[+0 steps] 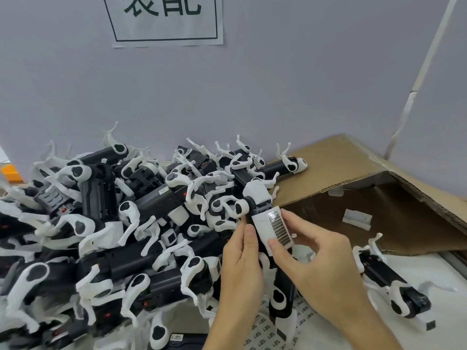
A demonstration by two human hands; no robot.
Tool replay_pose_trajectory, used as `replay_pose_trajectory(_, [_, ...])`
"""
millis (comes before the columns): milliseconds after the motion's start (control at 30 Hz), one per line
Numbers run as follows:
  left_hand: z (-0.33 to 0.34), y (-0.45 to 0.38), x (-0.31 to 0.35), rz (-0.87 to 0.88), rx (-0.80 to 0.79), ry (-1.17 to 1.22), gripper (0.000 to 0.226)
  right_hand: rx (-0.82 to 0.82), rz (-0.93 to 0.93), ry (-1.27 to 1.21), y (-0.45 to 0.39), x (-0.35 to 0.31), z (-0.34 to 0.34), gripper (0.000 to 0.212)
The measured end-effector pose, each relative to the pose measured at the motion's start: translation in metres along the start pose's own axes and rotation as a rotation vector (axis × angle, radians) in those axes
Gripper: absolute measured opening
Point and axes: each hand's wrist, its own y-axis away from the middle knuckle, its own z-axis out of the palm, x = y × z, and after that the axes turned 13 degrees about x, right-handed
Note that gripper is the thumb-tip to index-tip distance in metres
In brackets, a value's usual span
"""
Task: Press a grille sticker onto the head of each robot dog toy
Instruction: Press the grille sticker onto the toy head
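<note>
between both hands — toy dog (265,231), grille sticker (280,229)

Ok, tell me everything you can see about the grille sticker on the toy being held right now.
The grille sticker is a narrow strip printed with rows of small black cells on a pale, glossy backing, with a dark patch at its upper end. It lies lengthwise on the white head of the robot dog toy held up over the pile. The right hand pinches it, thumb at its lower end and a finger along its right edge, while the left hand grips the toy.
</note>
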Motion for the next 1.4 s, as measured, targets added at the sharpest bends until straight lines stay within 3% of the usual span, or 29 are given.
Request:
replay_pose_trajectory(100, [0.003, 0.003, 0.01, -0.022, -0.019, 0.041, 0.024, 0.028, -0.067, 0.029, -0.001, -0.006, 0.002, 0.043])
replay_pose_trajectory(167, [0.003, 0.004, 0.01, -0.003, -0.061, 0.055, 0.022, 0.032, -0.107, 0.051, -0.001, -0.007, 0.004, 0.041])
replay_pose_trajectory(300, [0.001, 0.002, 0.006, 0.017, 0.002, 0.061, 0.021, -0.025, -0.156, 0.099, 0.002, 0.001, 0.005, 0.041])
replay_pose_trajectory(433, [0.001, 0.003, 0.011, -0.026, -0.008, 0.076, 0.037, -0.057, 0.12, -0.096, -0.002, 0.007, -0.003, 0.023])
replay_pose_trajectory(533, [0.006, 0.007, 0.012, -0.036, -0.079, 0.03, 0.034, -0.166, 0.381, -0.272, -0.004, 0.006, 0.0, 0.046])
replay_pose_trajectory(633, [0.012, 0.012, 0.012, 0.02, -0.08, 0.028, 0.035, -0.126, 0.494, -0.396, -0.001, 0.001, 0.008, 0.044])
replay_pose_trajectory(900, [0.006, 0.009, 0.012, 0.069, -0.025, 0.08, 0.037, 0.057, 0.425, -0.385, 0.008, -0.002, 0.025, 0.036])
replay_pose_trajectory(1100, [0.004, 0.004, 0.011, 0.017, -0.072, 0.093, 0.031, 0.0, 0.527, -0.418, 0.006, 0.0, 0.02, 0.042])
replay_pose_trajectory(1300, [0.001, 0.004, 0.01, 0.131, -0.072, -0.008, 0.032, 0.029, 0.436, -0.346, 0.006, 0.002, 0.021, 0.041])
replay_pose_trajectory(1400, [0.002, 0.004, 0.009, 0.04, -0.072, 0.0, 0.028, -0.093, 0.498, -0.407, 0.003, 0.007, 0.014, 0.039])
